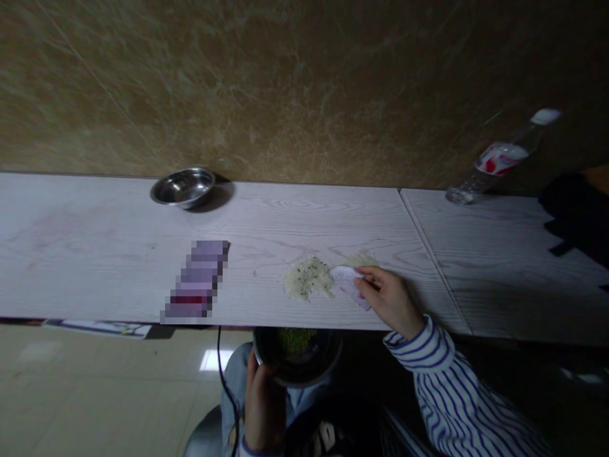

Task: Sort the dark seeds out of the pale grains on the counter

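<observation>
My left hand [262, 401] grips the rim of a metal bowl [304, 377], held over my lap just below the table's front edge. Green beans [295, 341] lie in that bowl. Over the table, my right hand [387, 297] pinches a thin, pale, dotted piece [349, 283] that looks like a flat scraper or a piece of card; its exact kind I cannot make out. The piece touches the right side of a spread pile of white rice-like grains [308, 278] mixed with dark specks. More pale grains [360, 260] lie behind it.
An empty-looking metal bowl [183, 189] stands at the back left by the wall. A pixelated phone-like slab [197, 282] with a cable lies left of the grains. A plastic bottle [495, 162] and a dark item [578, 212] are at the right. A seam [435, 260] crosses the table.
</observation>
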A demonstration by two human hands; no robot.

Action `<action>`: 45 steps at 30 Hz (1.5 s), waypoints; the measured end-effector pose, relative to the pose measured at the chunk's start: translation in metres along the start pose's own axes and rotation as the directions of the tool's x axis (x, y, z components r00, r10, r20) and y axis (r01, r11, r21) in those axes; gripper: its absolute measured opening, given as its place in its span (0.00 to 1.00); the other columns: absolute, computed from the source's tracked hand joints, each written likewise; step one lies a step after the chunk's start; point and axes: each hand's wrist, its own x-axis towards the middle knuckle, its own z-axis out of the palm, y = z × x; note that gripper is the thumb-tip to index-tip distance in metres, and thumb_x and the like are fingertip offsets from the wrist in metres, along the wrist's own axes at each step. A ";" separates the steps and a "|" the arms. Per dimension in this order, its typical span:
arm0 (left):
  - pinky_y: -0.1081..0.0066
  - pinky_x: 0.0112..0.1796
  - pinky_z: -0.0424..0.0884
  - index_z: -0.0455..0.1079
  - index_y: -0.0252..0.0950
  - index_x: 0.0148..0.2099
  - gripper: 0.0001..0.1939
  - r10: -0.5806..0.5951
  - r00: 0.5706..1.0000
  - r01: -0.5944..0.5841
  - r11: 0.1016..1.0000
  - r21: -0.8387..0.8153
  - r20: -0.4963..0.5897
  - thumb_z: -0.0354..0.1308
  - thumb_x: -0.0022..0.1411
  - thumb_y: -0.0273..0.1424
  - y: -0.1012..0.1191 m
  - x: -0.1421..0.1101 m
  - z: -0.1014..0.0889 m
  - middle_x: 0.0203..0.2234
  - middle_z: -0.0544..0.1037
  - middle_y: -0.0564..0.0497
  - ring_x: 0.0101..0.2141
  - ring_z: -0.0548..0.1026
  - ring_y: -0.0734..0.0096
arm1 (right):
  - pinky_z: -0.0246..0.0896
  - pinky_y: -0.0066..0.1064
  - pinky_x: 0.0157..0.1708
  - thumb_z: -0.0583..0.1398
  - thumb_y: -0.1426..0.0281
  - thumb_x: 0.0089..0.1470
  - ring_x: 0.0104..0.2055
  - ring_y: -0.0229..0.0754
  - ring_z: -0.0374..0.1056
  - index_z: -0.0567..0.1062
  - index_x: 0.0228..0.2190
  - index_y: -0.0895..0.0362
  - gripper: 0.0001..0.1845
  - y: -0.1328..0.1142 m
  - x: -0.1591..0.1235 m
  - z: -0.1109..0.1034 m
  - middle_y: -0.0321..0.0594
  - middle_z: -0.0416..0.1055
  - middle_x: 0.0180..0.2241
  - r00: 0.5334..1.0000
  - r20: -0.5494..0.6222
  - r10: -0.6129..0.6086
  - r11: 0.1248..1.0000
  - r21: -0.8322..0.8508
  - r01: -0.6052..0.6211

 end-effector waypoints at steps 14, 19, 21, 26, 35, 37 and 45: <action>0.56 0.50 0.82 0.83 0.44 0.48 0.24 -0.135 0.990 0.130 0.984 -0.119 -0.040 0.74 0.46 0.36 0.006 -0.007 0.010 0.46 0.88 0.47 0.51 0.85 0.46 | 0.64 0.34 0.24 0.68 0.55 0.53 0.26 0.46 0.74 0.89 0.40 0.58 0.21 -0.021 -0.019 -0.013 0.43 0.80 0.27 0.999 0.040 0.008 1.000 -0.029 -0.007; 0.60 0.46 0.81 0.84 0.43 0.49 0.27 -0.167 0.984 0.159 0.979 -0.126 -0.056 0.75 0.43 0.35 0.006 -0.007 0.011 0.45 0.88 0.48 0.46 0.84 0.51 | 0.64 0.35 0.24 0.67 0.56 0.53 0.27 0.47 0.75 0.90 0.40 0.57 0.21 -0.020 -0.028 -0.009 0.44 0.80 0.27 0.997 0.075 0.026 0.999 -0.047 -0.023; 0.60 0.46 0.81 0.84 0.42 0.52 0.28 -0.154 0.986 0.147 0.983 -0.113 -0.057 0.74 0.45 0.36 0.006 -0.008 0.011 0.45 0.87 0.48 0.47 0.84 0.51 | 0.65 0.35 0.24 0.67 0.55 0.52 0.27 0.48 0.75 0.90 0.40 0.58 0.22 -0.018 -0.027 -0.009 0.44 0.80 0.27 0.998 0.049 0.040 0.998 -0.053 -0.037; 0.59 0.47 0.81 0.83 0.42 0.49 0.26 -0.158 0.986 0.149 0.980 -0.135 -0.057 0.74 0.44 0.35 0.007 -0.009 0.011 0.45 0.88 0.47 0.48 0.85 0.48 | 0.70 0.37 0.27 0.67 0.54 0.51 0.28 0.49 0.77 0.89 0.40 0.58 0.23 -0.013 -0.019 -0.012 0.44 0.80 0.27 0.998 -0.001 0.055 0.997 -0.051 -0.055; 0.55 0.48 0.81 0.82 0.44 0.48 0.24 -0.161 0.986 0.154 0.980 -0.125 -0.047 0.74 0.46 0.36 0.011 -0.009 0.012 0.47 0.88 0.45 0.48 0.84 0.47 | 0.68 0.34 0.23 0.69 0.57 0.55 0.26 0.46 0.75 0.90 0.39 0.56 0.18 -0.022 -0.019 0.004 0.42 0.81 0.27 0.995 0.102 0.008 1.000 -0.004 -0.008; 0.54 0.49 0.81 0.82 0.44 0.50 0.25 -0.150 0.988 0.144 0.983 -0.109 -0.045 0.73 0.47 0.37 0.010 -0.009 0.013 0.47 0.87 0.45 0.50 0.84 0.46 | 0.69 0.34 0.24 0.69 0.58 0.55 0.26 0.45 0.75 0.90 0.40 0.57 0.18 -0.026 -0.021 0.007 0.42 0.81 0.27 0.991 0.130 0.008 1.000 0.000 -0.008; 0.52 0.53 0.81 0.82 0.43 0.53 0.28 -0.148 0.988 0.142 0.983 -0.115 -0.040 0.74 0.47 0.39 0.010 -0.010 0.014 0.50 0.88 0.44 0.54 0.84 0.43 | 0.74 0.35 0.29 0.69 0.59 0.56 0.28 0.46 0.78 0.91 0.41 0.57 0.17 -0.026 -0.031 -0.007 0.42 0.83 0.27 0.990 0.136 -0.019 1.000 -0.002 0.019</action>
